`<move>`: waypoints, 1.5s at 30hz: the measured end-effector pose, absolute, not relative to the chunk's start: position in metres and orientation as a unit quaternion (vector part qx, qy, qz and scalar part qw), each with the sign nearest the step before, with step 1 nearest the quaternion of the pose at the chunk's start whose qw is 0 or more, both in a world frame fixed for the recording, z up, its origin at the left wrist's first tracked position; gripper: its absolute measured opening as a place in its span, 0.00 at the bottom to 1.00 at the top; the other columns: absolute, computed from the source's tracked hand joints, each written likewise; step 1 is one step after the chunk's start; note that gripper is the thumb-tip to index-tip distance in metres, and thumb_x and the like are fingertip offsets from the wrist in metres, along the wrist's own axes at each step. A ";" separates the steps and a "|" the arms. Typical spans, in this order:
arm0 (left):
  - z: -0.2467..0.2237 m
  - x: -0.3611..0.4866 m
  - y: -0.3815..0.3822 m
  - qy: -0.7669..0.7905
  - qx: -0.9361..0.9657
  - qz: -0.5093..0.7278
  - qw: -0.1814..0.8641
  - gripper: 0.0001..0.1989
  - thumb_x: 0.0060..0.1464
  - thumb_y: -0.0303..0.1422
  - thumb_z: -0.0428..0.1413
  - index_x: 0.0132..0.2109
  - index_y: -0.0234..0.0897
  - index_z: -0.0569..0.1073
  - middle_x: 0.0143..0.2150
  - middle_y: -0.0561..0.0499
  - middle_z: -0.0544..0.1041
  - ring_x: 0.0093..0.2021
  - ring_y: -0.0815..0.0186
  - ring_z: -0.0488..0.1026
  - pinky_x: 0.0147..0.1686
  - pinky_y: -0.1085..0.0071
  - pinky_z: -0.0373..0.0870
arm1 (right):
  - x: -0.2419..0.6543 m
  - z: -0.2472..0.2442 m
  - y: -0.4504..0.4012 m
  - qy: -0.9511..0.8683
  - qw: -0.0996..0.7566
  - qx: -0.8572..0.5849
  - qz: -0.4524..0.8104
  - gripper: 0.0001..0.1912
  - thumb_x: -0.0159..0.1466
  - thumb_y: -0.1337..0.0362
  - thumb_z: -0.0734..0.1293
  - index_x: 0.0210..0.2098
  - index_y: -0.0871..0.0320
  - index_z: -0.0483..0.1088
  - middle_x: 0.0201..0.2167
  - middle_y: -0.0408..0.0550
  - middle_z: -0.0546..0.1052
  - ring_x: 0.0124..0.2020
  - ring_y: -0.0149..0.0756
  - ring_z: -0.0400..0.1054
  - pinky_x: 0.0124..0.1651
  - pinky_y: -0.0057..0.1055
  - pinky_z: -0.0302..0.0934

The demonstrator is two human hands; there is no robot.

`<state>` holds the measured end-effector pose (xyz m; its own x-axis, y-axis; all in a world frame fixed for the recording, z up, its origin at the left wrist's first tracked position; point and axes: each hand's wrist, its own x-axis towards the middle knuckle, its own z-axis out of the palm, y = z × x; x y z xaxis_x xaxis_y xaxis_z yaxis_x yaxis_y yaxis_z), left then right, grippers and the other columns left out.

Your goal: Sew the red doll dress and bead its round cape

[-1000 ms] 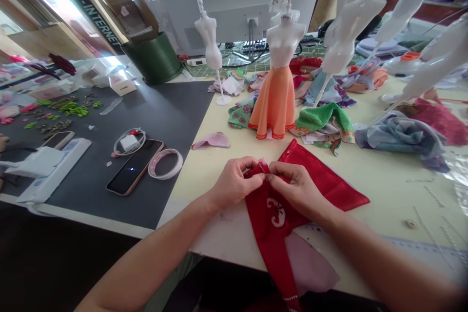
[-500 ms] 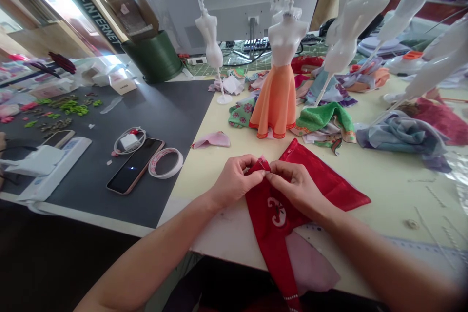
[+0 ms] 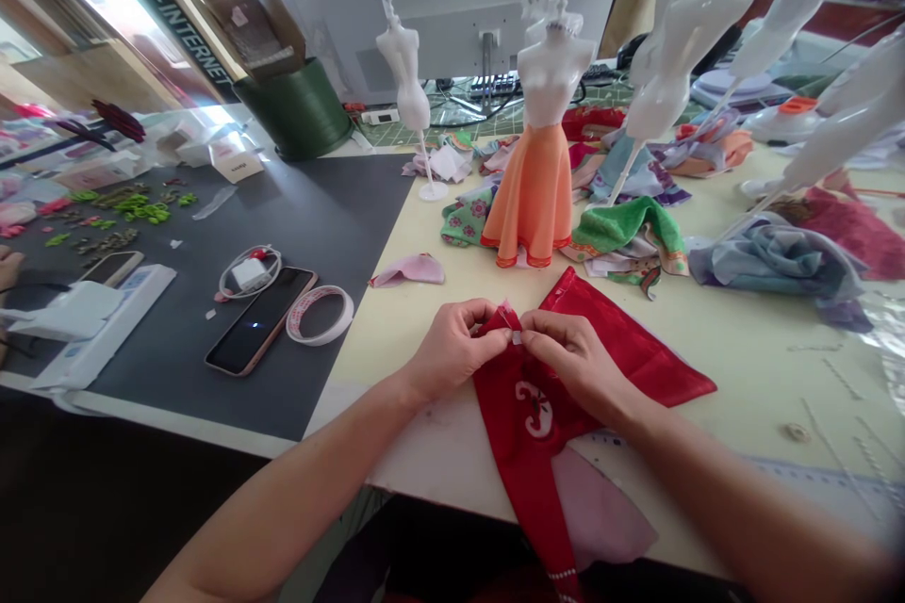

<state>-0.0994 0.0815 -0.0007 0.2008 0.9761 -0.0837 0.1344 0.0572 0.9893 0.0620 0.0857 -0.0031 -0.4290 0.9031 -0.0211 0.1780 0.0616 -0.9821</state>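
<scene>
My left hand (image 3: 463, 344) pinches the top edge of a red cloth (image 3: 513, 415) with a white curled motif. My right hand (image 3: 571, 353) is closed at the same edge, its thumb and finger beside a tiny pale piece (image 3: 517, 337) between the two hands. The red cloth hangs over the table's front edge, with a pink lining (image 3: 600, 509) showing. Another part of red fabric (image 3: 636, 353) lies spread to the right, behind my right hand; whether it joins the held cloth is hidden.
Behind my hands a white dress form (image 3: 551, 75) wears an orange skirt (image 3: 534, 193). More forms and fabric scraps (image 3: 626, 236) stand and lie at the right. At the left are a phone (image 3: 261, 320), a tape roll (image 3: 320, 316) and a power strip (image 3: 106, 330). Another person's hand (image 3: 8, 268) shows at the far left.
My right fingertips have shifted slightly right, away from my left ones, and a tiny pale piece now shows between them. The other person's hand at the far left has come further into view.
</scene>
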 end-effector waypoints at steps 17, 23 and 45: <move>0.004 -0.103 0.082 0.474 0.522 0.383 0.597 0.03 0.46 0.28 0.55 0.27 0.32 0.69 0.25 0.55 0.68 0.26 0.73 0.63 0.27 0.76 0.60 | 0.064 0.000 0.087 -0.640 0.339 -0.419 0.548 0.08 0.58 0.66 0.58 0.23 0.59 0.64 0.20 0.39 0.61 0.24 0.28 0.54 0.26 0.25 0.49; 0.004 -0.106 0.083 0.458 0.525 0.365 0.617 0.03 0.46 0.28 0.56 0.29 0.32 0.70 0.26 0.55 0.69 0.28 0.73 0.65 0.29 0.76 0.62 | 0.064 -0.001 0.088 -0.601 0.344 -0.405 0.598 0.08 0.57 0.63 0.63 0.24 0.59 0.67 0.21 0.40 0.65 0.25 0.28 0.58 0.28 0.26 0.52; -0.001 -0.099 0.078 0.474 0.776 0.376 0.180 0.04 0.52 0.27 0.54 0.30 0.38 0.70 0.28 0.52 0.74 0.32 0.66 0.69 0.44 0.64 0.62 | 0.066 -0.010 0.094 -0.420 0.385 -0.389 0.723 0.06 0.53 0.64 0.69 0.25 0.60 0.68 0.22 0.43 0.71 0.26 0.30 0.65 0.32 0.26 0.59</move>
<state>-0.0987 0.0778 -0.0009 0.2689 0.8701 0.4130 0.5998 -0.4868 0.6350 0.0659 0.0939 -0.0099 -0.4003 0.8845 -0.2395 -0.2297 -0.3499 -0.9082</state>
